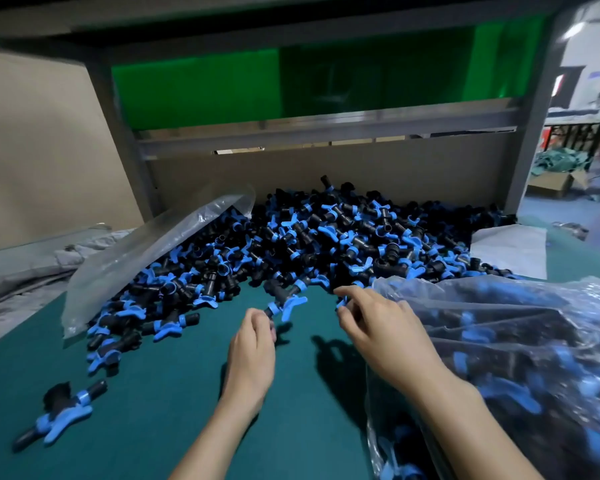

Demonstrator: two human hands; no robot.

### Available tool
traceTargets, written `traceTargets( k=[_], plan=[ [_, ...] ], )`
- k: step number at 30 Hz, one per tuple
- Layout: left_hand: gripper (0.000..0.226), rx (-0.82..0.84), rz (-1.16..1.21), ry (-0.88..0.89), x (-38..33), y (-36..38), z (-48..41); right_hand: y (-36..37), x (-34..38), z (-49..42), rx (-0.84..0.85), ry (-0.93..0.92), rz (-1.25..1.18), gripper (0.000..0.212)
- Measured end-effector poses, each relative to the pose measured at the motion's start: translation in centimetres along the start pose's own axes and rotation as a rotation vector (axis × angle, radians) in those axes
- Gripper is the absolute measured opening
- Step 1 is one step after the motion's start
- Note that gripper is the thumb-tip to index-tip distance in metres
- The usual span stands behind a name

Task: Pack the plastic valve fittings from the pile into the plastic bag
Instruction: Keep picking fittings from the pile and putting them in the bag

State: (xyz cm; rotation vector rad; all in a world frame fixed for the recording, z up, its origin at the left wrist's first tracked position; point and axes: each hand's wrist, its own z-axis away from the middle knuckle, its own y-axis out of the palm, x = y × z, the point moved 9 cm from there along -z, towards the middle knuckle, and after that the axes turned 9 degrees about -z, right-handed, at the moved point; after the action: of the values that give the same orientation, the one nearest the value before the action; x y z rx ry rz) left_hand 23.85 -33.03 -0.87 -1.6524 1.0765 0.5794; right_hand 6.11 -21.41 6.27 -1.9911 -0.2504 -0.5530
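Nearest, a lone fitting (61, 415) is lying by the table (170, 393)'s near left corner, apart from the rest. At the near right edge the plastic bag (516, 358) is sitting slumped and already bulging with black and blue fittings, its open mouth facing the pile.

The left hand (253, 351) is reaching in over the middle of the table, its fingers curling narrowly and pinching the black end of a valve fitting (284, 304), which is pointing toward the pile with its blue handle splayed. The right hand (385, 334) is hovering just beside the bag's mouth, thumb and forefinger closing on a blue handle (342, 304) at the near edge of the pile, the other fingers bending loosely.

Beyond the hands, the pile (326, 237) is spreading across the far half of the table. An empty clear bag (146, 251) is leaning over its left side, and a white sheet (510, 247) is lying at its right edge. A cardboard wall (326, 168) is standing along the far edge, with a green panel (205, 91) showing above it.
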Motion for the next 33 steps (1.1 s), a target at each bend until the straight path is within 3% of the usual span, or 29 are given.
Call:
traceTargets(
  k=[5, 9, 14, 23, 33],
  plan=[
    [0.039, 0.158, 0.139, 0.095, -1.5, 0.7, 2.7, 0.7, 0.1, 1.6, 0.037, -0.008, -0.159, 0.047],
    [0.041, 0.216, 0.133, 0.177, -2.5, 1.0, 3.2, 0.2, -0.2, 1.7, -0.025, 0.008, -0.304, 0.034],
    [0.024, 0.211, 0.218, 0.161, -2.5, 1.0, 2.9, 0.3, -1.2, 1.6, -0.039, 0.036, -0.317, 0.016],
    [0.029, 0.186, 0.232, 0.189, -2.8, 0.6, 2.9, 0.9, -1.3, 1.7, 0.005, 0.039, -0.293, 0.018],
    [0.017, 0.213, 0.275, 0.135, -2.5, 0.9, 2.8, 1.0, -1.4, 1.7, 0.015, 0.048, -0.244, 0.015]
  ],
)
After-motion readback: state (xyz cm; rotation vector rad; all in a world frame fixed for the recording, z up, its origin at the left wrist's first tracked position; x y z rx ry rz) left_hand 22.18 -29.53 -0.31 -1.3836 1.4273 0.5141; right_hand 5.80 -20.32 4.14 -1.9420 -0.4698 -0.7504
